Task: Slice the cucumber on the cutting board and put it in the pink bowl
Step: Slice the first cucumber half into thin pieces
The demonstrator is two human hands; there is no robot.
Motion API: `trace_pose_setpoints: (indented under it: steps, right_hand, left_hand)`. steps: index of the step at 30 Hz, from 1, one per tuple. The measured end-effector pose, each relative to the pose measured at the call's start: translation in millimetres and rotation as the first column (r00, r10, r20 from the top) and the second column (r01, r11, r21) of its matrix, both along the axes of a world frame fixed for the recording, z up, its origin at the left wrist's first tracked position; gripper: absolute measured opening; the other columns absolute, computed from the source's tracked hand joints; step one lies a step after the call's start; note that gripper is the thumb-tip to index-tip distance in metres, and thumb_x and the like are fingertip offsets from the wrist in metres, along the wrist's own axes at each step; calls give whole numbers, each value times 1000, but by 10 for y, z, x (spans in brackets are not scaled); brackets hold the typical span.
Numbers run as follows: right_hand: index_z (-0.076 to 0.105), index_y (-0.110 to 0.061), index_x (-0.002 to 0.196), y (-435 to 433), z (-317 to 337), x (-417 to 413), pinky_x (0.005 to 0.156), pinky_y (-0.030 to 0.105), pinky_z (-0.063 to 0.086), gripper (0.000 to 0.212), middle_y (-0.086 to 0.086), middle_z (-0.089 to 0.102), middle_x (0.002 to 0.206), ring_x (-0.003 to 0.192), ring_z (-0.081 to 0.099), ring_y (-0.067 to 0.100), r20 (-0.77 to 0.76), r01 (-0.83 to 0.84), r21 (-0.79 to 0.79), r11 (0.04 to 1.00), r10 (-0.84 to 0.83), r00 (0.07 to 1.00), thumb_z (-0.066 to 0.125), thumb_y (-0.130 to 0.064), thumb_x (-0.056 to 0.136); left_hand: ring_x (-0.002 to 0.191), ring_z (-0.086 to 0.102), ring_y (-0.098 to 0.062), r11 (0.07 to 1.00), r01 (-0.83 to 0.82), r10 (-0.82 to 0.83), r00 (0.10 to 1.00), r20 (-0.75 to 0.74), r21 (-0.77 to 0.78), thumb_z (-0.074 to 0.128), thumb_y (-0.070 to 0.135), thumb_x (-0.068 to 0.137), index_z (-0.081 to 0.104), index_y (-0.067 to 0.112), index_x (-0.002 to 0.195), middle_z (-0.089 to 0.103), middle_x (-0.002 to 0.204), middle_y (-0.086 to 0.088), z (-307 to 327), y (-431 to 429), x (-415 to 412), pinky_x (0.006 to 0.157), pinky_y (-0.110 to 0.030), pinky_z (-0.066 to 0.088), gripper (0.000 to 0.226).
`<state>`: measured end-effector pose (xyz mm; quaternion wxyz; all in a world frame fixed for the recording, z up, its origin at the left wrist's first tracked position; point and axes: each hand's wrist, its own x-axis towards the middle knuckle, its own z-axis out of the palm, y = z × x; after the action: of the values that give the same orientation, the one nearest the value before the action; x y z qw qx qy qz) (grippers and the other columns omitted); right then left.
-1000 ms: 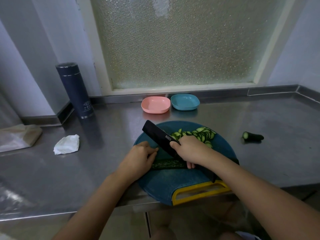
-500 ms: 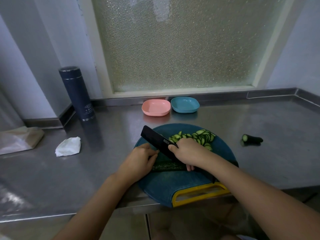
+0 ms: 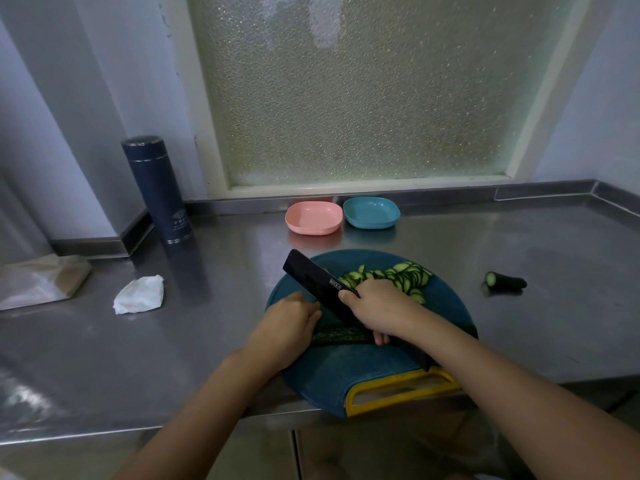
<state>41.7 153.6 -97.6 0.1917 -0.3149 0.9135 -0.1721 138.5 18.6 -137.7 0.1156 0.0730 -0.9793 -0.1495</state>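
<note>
Cucumber [image 3: 341, 335] on cutting board [image 3: 346, 375], between hands: left hand [image 3: 287, 323] curled holding it, right hand [image 3: 377, 311] gripping knife [image 3: 311, 278].

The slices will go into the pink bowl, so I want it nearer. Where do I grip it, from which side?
Probably the near rim of the pink bowl, pinched from the front: it is shallow and open-topped, the blue bowl crowds its right side, and the wall ledge sits behind.
</note>
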Motion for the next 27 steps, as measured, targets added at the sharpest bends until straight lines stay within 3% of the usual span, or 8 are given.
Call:
trace_pose_setpoints:
  steps: [12,27]
  right_hand:
    - [57,2,102,-4,6,20,40,20,41,52,10,57,47,34,51,17,-14,-3,33,999,4,1000,29,-42,101]
    - [60,-4,92,-11,-35,58,44,25,48,50,6,54,53,37,55,17,-183,-30,1,1000,30,983,29,-42,101]
  left_hand:
    - [92,55,-20,999,24,-23,999,26,-32,36,26,100,62,10,115,56,104,-8,26,-2,2,83,-27,42,34]
    - [93,55,-18,998,32,-27,996,81,-54,37,25,100,65,10,112,56,106,-7,100,-5,-58,80,-24,41,34]
